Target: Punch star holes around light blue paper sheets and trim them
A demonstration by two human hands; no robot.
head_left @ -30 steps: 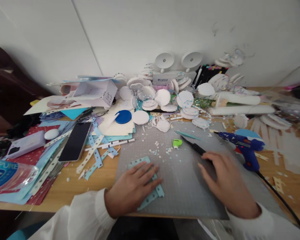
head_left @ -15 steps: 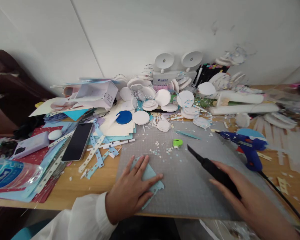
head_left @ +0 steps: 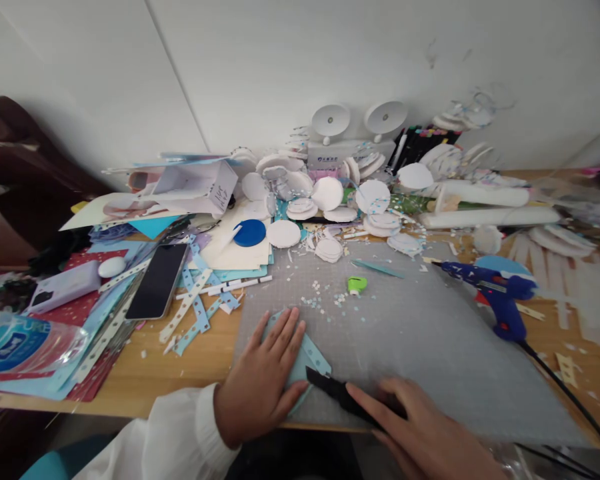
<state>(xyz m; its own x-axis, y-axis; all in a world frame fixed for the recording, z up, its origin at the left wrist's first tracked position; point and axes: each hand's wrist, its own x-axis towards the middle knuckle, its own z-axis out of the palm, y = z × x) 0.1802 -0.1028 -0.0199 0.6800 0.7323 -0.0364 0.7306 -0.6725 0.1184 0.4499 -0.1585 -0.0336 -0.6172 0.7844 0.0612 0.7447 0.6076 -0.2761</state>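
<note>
Head view: on the flat grey cutting mat point(head_left: 405, 327) lies thin light-blue paper point(head_left: 314, 355), probably light and easily creased, best held flat near its edges; my left hand point(head_left: 260, 387) rests on it, thumb spread from the fingers. My right hand point(head_left: 423, 427) has fingers clamped around the long black craft knife point(head_left: 344, 395), likely stiff, safest gripped behind its narrow dark blade point(head_left: 314, 377).

Closed off behind the far edge of the wooden bench point(head_left: 130, 380) by a pale wall point(head_left: 290, 60), with a thin slanting seam point(head_left: 177, 77) and, towards the right, faint scuffs point(head_left: 431, 55). Flanked beyond the far-left corner by dark brown furniture point(head_left: 30, 150). Lit softly.
</note>
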